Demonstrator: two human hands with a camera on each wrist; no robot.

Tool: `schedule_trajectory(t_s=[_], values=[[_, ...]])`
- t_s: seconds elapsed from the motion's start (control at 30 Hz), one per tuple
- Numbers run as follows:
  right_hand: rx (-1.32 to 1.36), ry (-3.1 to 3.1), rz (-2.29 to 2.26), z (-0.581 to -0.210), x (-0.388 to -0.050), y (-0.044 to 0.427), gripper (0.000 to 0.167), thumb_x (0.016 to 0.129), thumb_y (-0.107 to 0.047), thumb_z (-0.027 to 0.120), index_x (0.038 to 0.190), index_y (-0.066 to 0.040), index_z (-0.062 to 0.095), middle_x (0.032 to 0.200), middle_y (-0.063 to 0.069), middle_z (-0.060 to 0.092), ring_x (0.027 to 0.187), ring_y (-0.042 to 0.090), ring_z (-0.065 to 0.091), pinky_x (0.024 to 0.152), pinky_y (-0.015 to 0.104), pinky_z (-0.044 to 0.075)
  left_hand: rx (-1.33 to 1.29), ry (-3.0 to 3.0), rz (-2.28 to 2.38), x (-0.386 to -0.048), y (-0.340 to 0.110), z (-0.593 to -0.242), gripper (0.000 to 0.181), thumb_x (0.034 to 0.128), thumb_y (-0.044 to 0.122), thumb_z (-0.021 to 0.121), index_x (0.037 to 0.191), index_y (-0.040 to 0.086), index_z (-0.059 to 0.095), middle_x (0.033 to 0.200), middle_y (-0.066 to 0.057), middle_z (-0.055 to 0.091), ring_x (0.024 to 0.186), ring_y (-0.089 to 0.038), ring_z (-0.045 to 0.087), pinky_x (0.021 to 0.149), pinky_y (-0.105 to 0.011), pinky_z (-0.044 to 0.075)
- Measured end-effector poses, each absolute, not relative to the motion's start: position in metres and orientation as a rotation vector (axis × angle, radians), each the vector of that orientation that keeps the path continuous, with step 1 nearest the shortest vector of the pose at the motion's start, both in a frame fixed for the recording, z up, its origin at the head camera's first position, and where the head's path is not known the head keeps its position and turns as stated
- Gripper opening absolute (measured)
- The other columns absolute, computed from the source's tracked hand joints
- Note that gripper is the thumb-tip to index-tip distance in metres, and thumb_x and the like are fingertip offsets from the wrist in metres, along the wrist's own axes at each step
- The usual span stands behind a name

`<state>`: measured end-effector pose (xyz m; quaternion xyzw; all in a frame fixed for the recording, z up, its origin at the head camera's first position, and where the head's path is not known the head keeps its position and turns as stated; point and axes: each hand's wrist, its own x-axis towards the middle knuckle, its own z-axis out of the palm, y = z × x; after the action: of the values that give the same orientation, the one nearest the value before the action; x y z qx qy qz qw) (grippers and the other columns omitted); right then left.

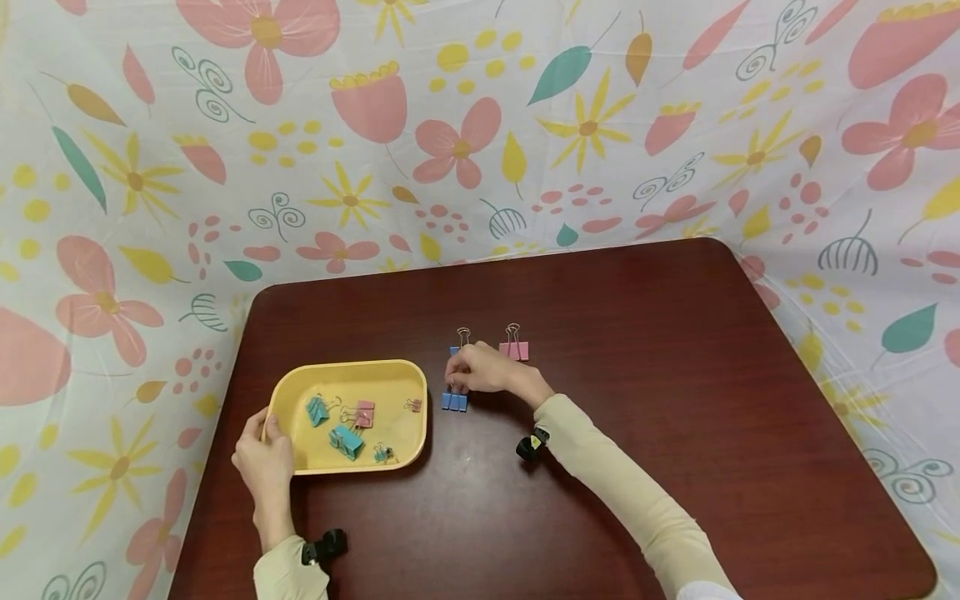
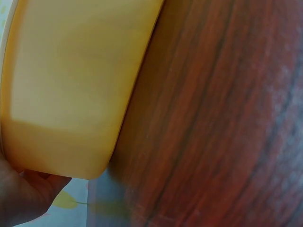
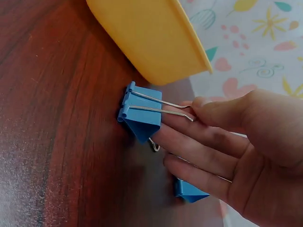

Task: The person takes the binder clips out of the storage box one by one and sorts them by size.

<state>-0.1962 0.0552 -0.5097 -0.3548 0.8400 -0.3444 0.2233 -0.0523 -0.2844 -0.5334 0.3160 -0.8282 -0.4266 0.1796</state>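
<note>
My right hand pinches the wire handle of a blue binder clip between thumb and fingers. In the right wrist view this clip is at the table surface, its wire handles pointing toward the hand. Behind the fingers, partly hidden, lies a second blue binder clip. At the left end of a yellow tray, my left hand grips the rim. Inside the tray are teal clips and pink clips of differing sizes.
A pink binder clip lies to the right of the blue ones, its handles pointing away. All of this is on a dark red-brown wooden table. Flower-patterned cloth hangs behind the table and at its sides.
</note>
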Motion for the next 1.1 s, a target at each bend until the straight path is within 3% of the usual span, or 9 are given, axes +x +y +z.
schedule_trajectory(t_s=[0.23,0.4,0.63,0.97,1.1], values=[[-1.051,2.442,-0.866,-0.501,-0.196,0.051,0.012,0.098,-0.016,0.067,0.096,-0.012,0.078,0.083,-0.004,0.076,0.073,0.004,0.067,0.075,0.023,0.055,0.902,-2.339,-1.220,-0.052,-0.285,-0.533,0.035,0.1061,0.019,0.048,0.130,-0.001,0.065,0.134,-0.029,0.062,0.125,-0.051,0.049,0.107,-0.061,0.036],[-1.140,2.538,-0.846,-0.472,-0.190,0.030,0.014,0.099,-0.017,0.066,0.101,-0.010,0.078,0.093,0.000,0.078,0.079,0.011,0.070,0.079,0.029,0.056,0.904,-2.341,-1.230,-0.052,-0.284,-0.533,0.036,0.1066,0.021,0.047,0.131,0.000,0.064,0.134,-0.029,0.062,0.123,-0.050,0.052,0.104,-0.060,0.039],[-1.264,2.424,-0.888,-0.443,-0.176,-0.019,0.020,0.102,-0.020,0.062,0.112,-0.009,0.075,0.108,0.003,0.078,0.093,0.009,0.073,0.083,0.017,0.054,0.917,-2.332,-1.251,-0.050,-0.285,-0.533,0.037,0.1064,0.022,0.048,0.131,0.000,0.064,0.136,-0.029,0.061,0.127,-0.051,0.046,0.109,-0.061,0.034],[-1.273,2.283,-0.640,-0.473,-0.145,-0.098,0.037,0.099,-0.031,0.067,0.129,-0.009,0.067,0.109,0.000,0.075,0.090,0.003,0.069,0.079,0.014,0.051,0.923,-2.316,-1.257,-0.049,-0.287,-0.534,0.036,0.1059,0.020,0.049,0.131,0.000,0.064,0.136,-0.029,0.061,0.127,-0.052,0.044,0.110,-0.061,0.030],[-1.326,2.295,-0.552,-0.496,-0.132,-0.110,0.028,0.098,-0.034,0.068,0.116,-0.013,0.072,0.095,-0.007,0.071,0.079,0.001,0.062,0.070,0.013,0.047,0.899,-2.328,-1.246,-0.052,-0.285,-0.535,0.035,0.1058,0.019,0.049,0.131,0.000,0.064,0.135,-0.029,0.061,0.126,-0.052,0.046,0.110,-0.060,0.031]])
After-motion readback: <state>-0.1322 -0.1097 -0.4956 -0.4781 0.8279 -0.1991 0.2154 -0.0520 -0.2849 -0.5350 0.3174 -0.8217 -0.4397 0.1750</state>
